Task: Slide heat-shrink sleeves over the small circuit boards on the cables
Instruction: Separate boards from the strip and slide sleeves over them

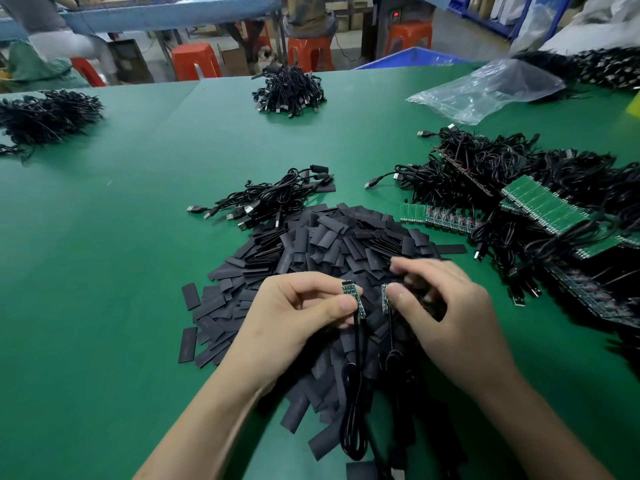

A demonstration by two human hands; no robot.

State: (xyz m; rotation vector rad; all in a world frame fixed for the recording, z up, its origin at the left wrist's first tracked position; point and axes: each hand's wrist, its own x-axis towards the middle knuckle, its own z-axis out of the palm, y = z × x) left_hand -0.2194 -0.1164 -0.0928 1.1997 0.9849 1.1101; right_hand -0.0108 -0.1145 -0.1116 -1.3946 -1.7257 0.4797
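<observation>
My left hand (298,313) pinches a small green circuit board (353,297) between thumb and forefinger, and its black cable (356,368) hangs down in a loop. My right hand (450,317) pinches a second small board (384,297) with its own thin cable (390,337) below. The two boards stand upright side by side, a little apart, above a big pile of flat black heat-shrink sleeves (329,244). No sleeve sits on either board.
A bundle of black USB cables (273,199) lies behind the sleeve pile. At the right are tangled cables with green board panels (543,202). More cable heaps (289,90) lie at the far side and at the left (45,114), beside a clear plastic bag (485,90), on the green table (104,254).
</observation>
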